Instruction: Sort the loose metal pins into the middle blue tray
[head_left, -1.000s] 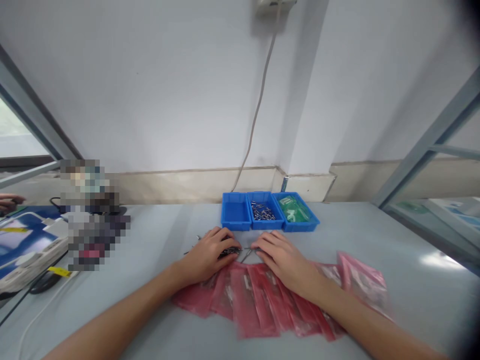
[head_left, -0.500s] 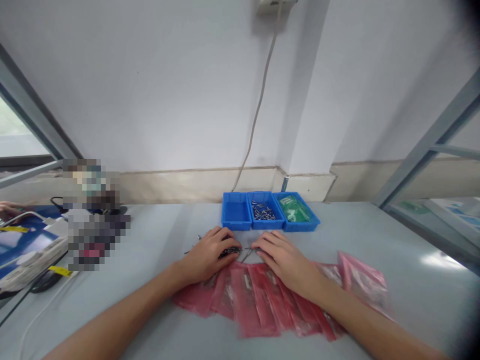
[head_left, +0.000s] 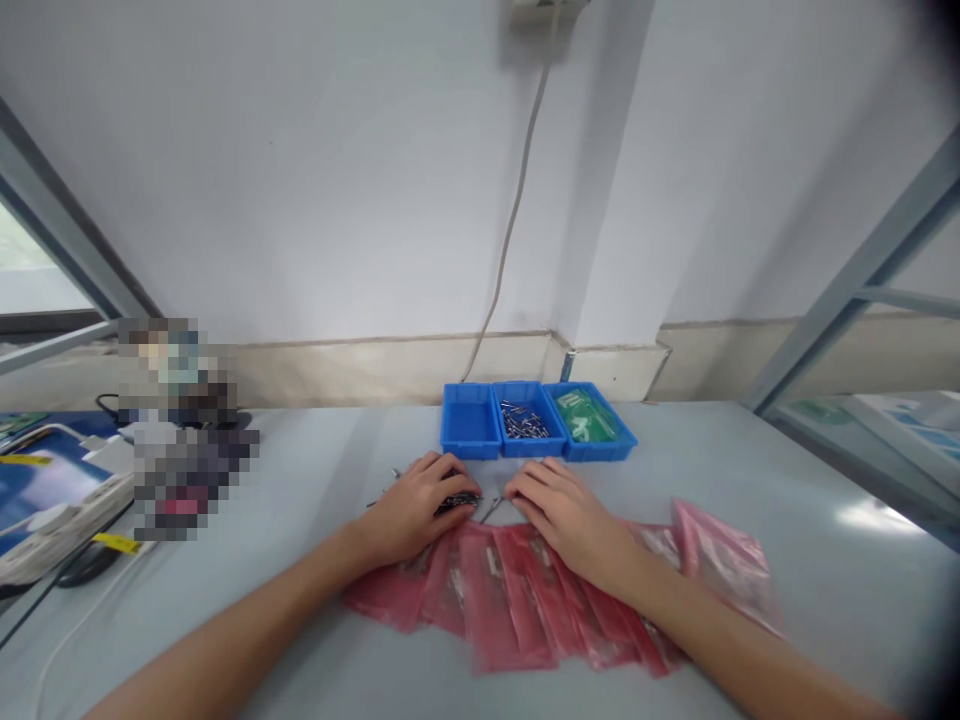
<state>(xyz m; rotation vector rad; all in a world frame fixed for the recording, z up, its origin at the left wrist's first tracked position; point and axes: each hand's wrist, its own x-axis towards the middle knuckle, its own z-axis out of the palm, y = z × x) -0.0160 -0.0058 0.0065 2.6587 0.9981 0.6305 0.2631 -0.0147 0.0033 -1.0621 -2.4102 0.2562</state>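
My left hand (head_left: 420,505) is curled over a small pile of thin, dark metal pieces (head_left: 459,500), its fingers and thumb closed around them. A few more pieces stick out behind its knuckles. My right hand (head_left: 559,510) rests on the table opposite, fingertips drawn together; whatever they hold is hidden. One or two slim metal pieces (head_left: 491,508) lie in the gap between both hands. Overlapping pink plastic bags (head_left: 510,610) with small metal parts inside fan out below the hands, partly under my right wrist.
Behind my hands stand a blue bin (head_left: 470,425) with nothing visible in it, a blue bin of metal pieces (head_left: 525,420), and another holding green packets (head_left: 589,415). A pink bag (head_left: 724,560) lies at right. A power strip (head_left: 67,525) and cables are at left.
My right fingertips have shifted slightly away from the metal pieces in the gap. My left hand stays put. Another person's hand at the far left has gone out of view.
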